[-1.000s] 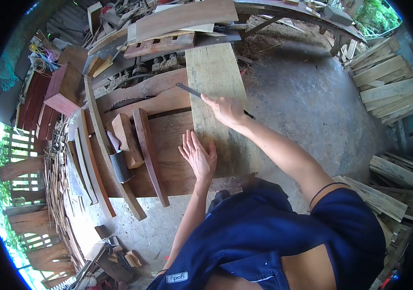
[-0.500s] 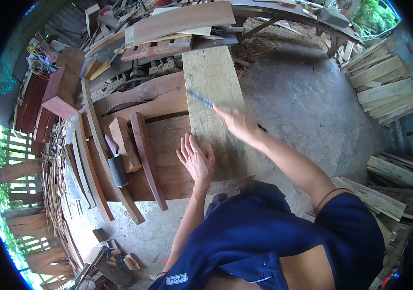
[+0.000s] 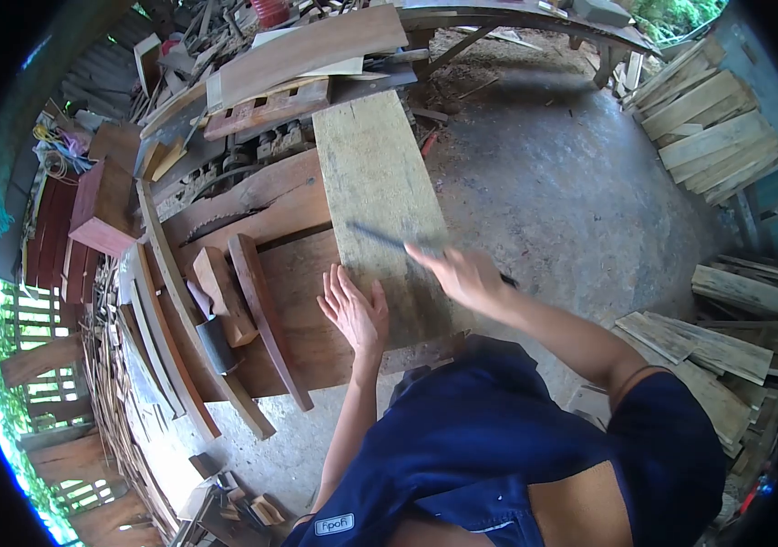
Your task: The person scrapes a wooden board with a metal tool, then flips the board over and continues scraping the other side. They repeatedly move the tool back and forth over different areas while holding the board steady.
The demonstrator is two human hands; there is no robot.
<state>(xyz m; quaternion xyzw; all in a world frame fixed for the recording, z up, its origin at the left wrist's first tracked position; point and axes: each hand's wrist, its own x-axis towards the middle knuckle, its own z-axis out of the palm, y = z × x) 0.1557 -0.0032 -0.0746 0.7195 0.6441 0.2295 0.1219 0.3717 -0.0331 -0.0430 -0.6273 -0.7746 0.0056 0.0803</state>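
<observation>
A long pale board lies on the brown wooden bench top. My left hand rests flat with spread fingers at the board's left edge, partly on the bench. Over the board, my right hand is closed round a thin dark metal tool, which looks like a file or rasp. Its blade points left across the board's surface; a dark end shows behind the hand. Whether the blade touches the wood cannot be made out.
Left of the board lie a reddish curved piece, a wooden block, a dark cylinder and long curved strips. Stacked boards lean at the right. A second table stands behind.
My right hand and the tool have moved down along the board, nearer to my body. My left hand stays at the board's edge. The whole view has shifted slightly.
</observation>
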